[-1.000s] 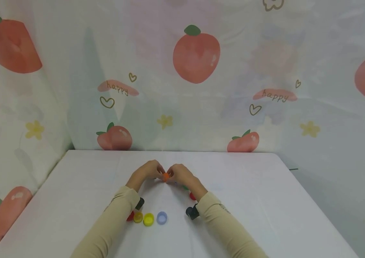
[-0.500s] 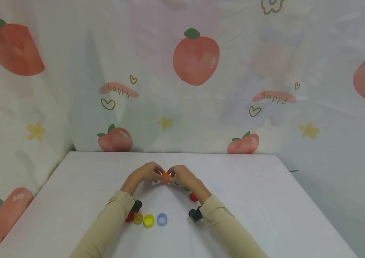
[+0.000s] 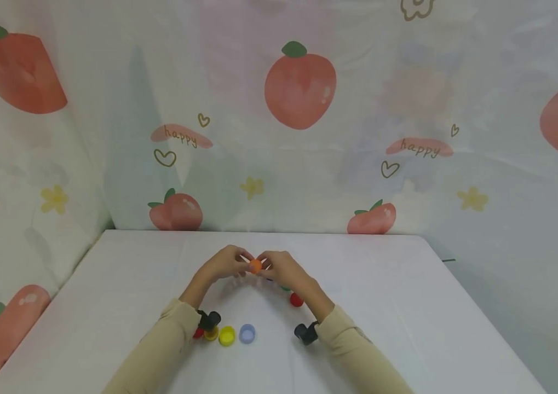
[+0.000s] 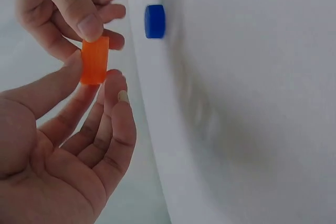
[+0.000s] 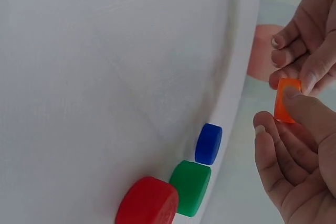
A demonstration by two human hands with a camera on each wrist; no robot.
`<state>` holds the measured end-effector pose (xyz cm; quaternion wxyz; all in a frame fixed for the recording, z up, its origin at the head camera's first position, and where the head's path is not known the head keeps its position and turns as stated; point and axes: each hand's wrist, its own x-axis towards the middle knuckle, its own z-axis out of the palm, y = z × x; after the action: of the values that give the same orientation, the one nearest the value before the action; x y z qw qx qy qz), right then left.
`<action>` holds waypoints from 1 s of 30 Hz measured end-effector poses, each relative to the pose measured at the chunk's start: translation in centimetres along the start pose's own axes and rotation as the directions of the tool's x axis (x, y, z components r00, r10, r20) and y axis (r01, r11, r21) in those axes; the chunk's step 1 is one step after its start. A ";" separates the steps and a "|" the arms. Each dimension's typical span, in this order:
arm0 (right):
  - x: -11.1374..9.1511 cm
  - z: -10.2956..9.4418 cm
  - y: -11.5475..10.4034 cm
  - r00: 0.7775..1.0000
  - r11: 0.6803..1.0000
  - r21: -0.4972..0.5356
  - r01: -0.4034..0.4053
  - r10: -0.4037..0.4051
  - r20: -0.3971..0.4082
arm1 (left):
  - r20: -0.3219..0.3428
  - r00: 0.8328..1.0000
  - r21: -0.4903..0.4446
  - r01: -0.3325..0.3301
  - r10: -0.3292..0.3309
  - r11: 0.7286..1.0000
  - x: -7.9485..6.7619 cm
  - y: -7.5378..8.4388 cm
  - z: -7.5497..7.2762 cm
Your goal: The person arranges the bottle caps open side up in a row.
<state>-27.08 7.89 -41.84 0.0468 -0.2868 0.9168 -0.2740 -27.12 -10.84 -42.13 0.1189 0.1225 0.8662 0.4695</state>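
My left hand [image 3: 223, 264] and right hand [image 3: 281, 269] pinched the orange cap [image 3: 256, 266] above the table's [image 3: 382, 290] far part, left of the blue cap [image 5: 208, 144]; light, even finger pressure seemed best to me.

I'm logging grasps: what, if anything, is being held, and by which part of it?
An orange piece: the left hand pinches it at one side, the right hand at the opposite side.

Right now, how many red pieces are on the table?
2: one red piece beside the right forearm, another red piece by the left cuff, partly hidden. More may be hidden.
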 end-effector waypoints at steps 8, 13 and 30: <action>-1.6 -1.1 -0.1 1.000 0.988 0.150 -0.016 0.018 -0.012 | -0.056 0.998 -0.011 -0.025 0.025 1.000 -1.4 1.6 0.5; -2.4 -1.1 -0.4 1.000 0.960 0.280 -0.003 0.002 0.005 | -0.080 0.995 -0.015 -0.056 0.055 0.998 -2.7 1.8 0.4; -5.0 -1.4 -2.0 1.000 0.911 0.412 -0.004 0.013 -0.020 | -0.132 0.989 -0.002 -0.072 0.071 0.997 -6.3 3.0 1.2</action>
<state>-22.24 9.94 -39.98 0.0969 -0.2634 0.8403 -0.4639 -20.50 -10.30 -39.67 0.0451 0.1217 0.8656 0.4836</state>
